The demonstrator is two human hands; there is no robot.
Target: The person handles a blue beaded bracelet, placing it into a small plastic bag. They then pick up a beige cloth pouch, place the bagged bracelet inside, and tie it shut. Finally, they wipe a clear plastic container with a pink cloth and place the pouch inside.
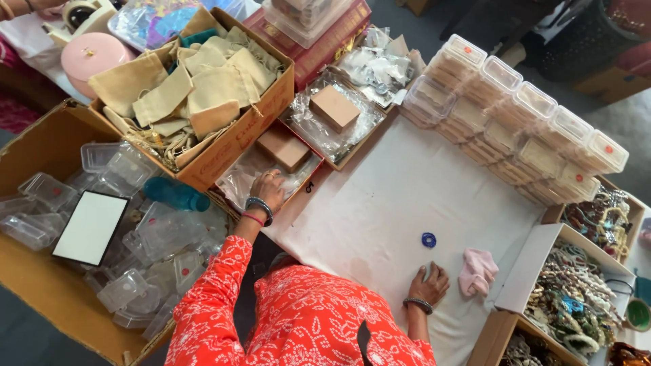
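Reaching into the tray of clear bags [252,177], the left hand [268,190] should pinch one bag while the right hand [427,281], its grip empty and flat, steadies on the tabletop [380,203].

Off to my left sits a big cardboard carton [41,271] full of clear plastic boxes, with a white-faced flat box [90,228] lying on them. Beyond it a second carton [244,129] holds beige cloth pouches [196,85]. Stacks of lidded clear containers [522,125] line the far edge of the tabletop [407,190]. Trays of beaded jewellery [569,298] sit at my right.
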